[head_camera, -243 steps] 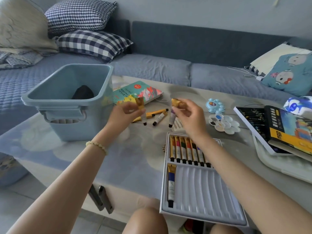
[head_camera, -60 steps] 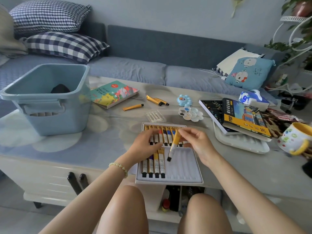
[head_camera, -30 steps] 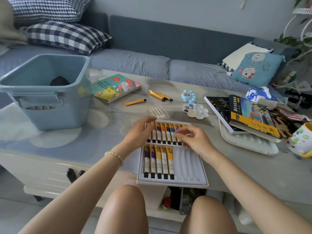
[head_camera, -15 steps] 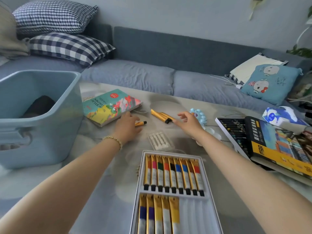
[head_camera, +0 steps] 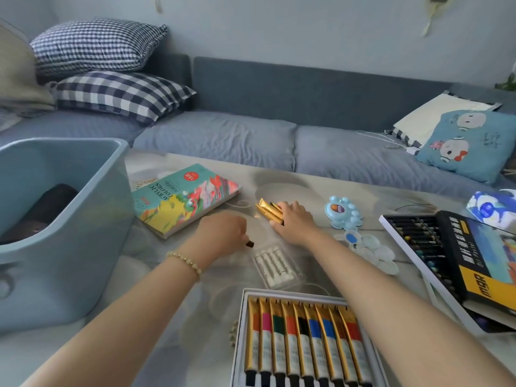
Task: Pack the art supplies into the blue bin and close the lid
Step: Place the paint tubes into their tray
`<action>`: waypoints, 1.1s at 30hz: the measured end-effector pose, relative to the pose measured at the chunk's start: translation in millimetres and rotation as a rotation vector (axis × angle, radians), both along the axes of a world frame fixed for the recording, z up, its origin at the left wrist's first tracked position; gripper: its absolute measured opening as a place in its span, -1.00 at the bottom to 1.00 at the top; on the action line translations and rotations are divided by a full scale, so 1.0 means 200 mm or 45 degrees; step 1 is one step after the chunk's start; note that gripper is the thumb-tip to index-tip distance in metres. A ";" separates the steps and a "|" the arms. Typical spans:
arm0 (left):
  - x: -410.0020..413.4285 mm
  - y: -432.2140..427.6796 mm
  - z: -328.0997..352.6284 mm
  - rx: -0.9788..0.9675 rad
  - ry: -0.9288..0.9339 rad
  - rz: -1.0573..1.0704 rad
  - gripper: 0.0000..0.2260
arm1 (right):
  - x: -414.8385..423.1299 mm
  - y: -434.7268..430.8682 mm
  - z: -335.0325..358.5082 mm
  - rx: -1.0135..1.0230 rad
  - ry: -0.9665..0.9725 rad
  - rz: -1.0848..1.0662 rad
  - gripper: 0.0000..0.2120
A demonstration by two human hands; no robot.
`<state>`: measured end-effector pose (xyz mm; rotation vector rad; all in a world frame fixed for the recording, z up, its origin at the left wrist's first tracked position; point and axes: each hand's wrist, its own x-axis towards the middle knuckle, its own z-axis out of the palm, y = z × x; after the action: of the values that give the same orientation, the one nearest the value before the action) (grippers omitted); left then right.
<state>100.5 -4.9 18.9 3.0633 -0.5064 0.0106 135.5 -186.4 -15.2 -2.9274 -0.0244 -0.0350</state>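
Observation:
The blue bin stands open at the left of the table with a dark object inside. My left hand is curled around a paint tube whose black cap sticks out. My right hand grips two gold paint tubes lying near the table's middle. A white paint tray at the front holds a row of gold tubes. An acrylic colours box lid lies beside the bin.
A clear case of white sticks lies between my arms. Blue and white palettes sit to the right, then an oil pastel box. A sofa with cushions runs behind the table.
My left hand has closed over the single tube and drawn it back toward me. My right hand has reached the two gold tubes and taken hold of them.

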 end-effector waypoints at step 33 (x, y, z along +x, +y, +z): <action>-0.63 -0.13 0.08 -2.502 1.364 0.674 -0.77 | -1.09 0.07 0.33 0.822 -0.100 -0.064 -0.72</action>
<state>-25.0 -30.3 34.7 0.8952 0.3185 -0.6053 -83.5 -171.8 51.3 -2.2794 0.0406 -0.1375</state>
